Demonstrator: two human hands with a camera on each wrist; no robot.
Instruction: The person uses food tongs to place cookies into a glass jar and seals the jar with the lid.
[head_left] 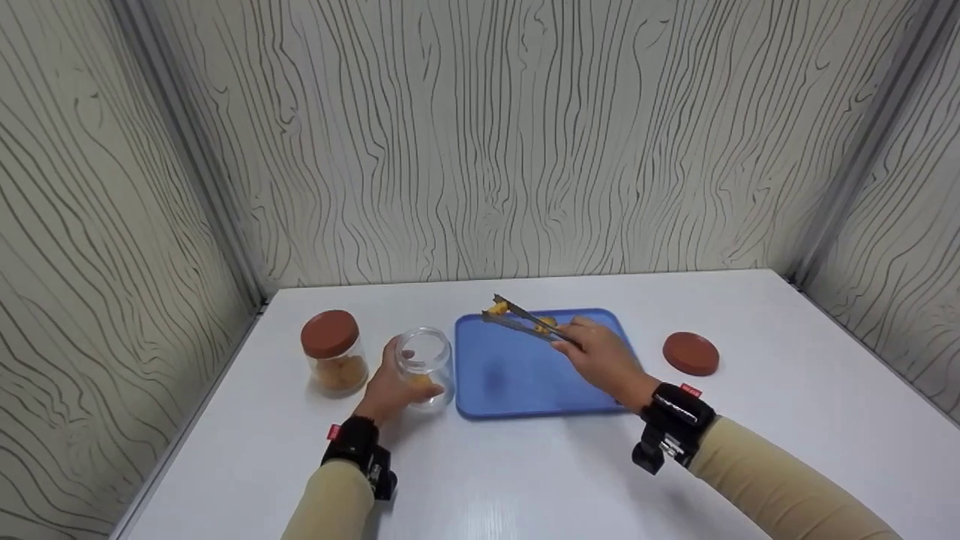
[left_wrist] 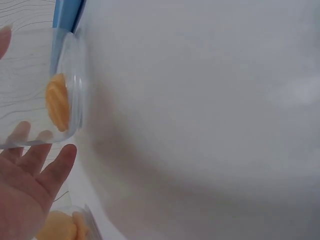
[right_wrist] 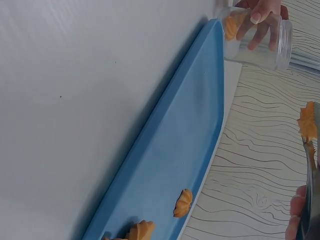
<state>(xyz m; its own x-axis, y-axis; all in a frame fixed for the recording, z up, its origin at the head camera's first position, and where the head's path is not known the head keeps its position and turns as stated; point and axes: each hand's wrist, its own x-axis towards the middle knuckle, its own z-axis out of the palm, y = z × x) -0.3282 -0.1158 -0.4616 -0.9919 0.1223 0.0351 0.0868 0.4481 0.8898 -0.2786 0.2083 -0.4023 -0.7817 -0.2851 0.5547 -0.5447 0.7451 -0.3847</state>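
My left hand grips an open clear jar standing on the white table just left of the blue tray. An orange snack piece lies at the jar's bottom. My right hand holds metal tongs over the tray's far edge. The tongs' tips pinch an orange piece. Two or three more orange pieces lie on the tray near its far edge. In the right wrist view the jar shows with my left hand's fingers around it.
A second jar with a brown lid and orange pieces inside stands left of the open jar. A loose brown lid lies on the table right of the tray. Patterned walls close in the table on three sides.
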